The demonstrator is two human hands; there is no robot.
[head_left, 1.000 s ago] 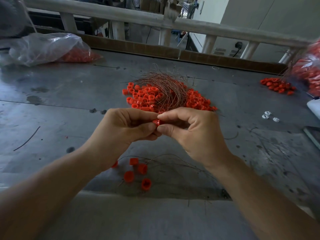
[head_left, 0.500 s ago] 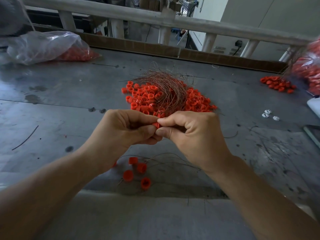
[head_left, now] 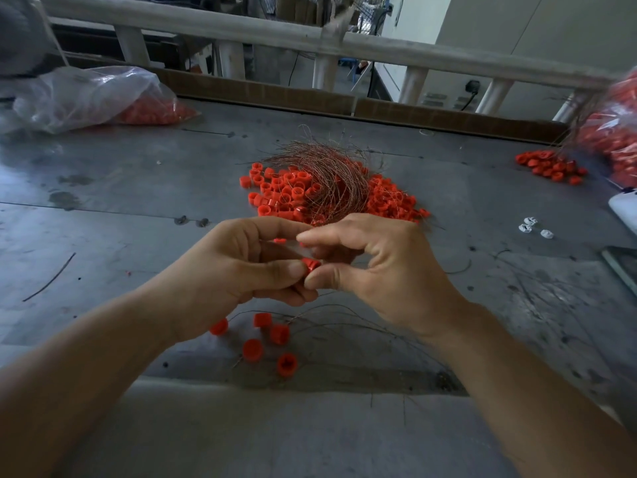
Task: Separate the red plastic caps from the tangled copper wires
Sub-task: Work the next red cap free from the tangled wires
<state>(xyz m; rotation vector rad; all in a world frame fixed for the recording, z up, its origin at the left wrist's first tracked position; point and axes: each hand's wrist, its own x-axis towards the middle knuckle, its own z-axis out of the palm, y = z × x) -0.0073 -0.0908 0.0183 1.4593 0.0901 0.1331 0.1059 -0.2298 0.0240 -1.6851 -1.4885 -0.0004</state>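
The single head-worn view looked forward and down, close over the grey table, railing along the frame's top.

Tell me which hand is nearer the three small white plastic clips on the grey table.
Right. The right hand is just left of the three small white plastic clips, while the left hand is farther left, beyond it.

Left hand and right hand meet fingertip-to-fingertip, pinching.
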